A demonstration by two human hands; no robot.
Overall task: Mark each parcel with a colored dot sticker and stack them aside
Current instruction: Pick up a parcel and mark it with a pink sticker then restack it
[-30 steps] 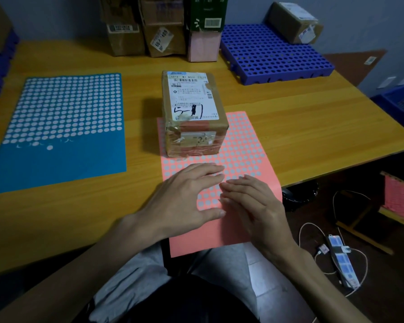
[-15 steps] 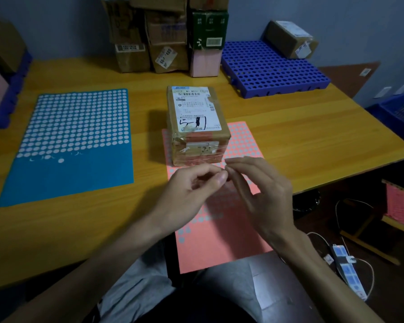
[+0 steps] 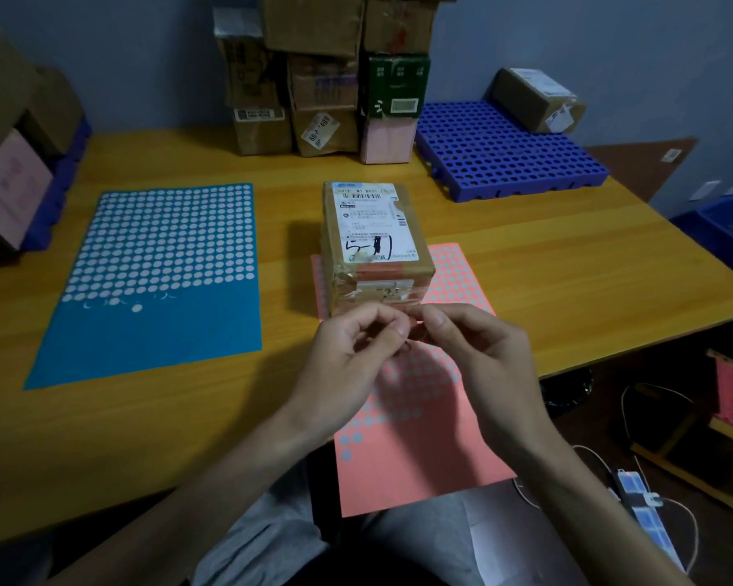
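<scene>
Hands meeting at the near edge of a yellow wooden table (image 3: 546, 268), seen from the head camera. The left hand (image 3: 356, 357) and right hand (image 3: 479, 357) are raised just above the pink sticker sheet (image 3: 424, 467), fingers curled inward. The thumb and forefinger tips of both hands come together at one spot and pinch a small pink dot sticker (image 3: 414, 328); its outline is too small to make out clearly. The remaining fingers of each hand are loosely bent and hold nothing.

The parcel (image 3: 373, 243), a taped brown carton, rests on the far end of the pink sticker sheet, directly beyond the fingertips and apart from them. A white shipping label with a barcode and black handwritten marks faces up.

A blue sticker sheet (image 3: 153, 332) lies flat to the left, well apart from the parcel; pale dots fill its upper part and its lower part is plain blue. Stacked cartons (image 3: 322, 86) stand against the rear wall, with a green box (image 3: 396, 84) among them. To their right sits a blue perforated pallet (image 3: 504, 158) bearing one brown box (image 3: 538, 99) at its far corner.
</scene>
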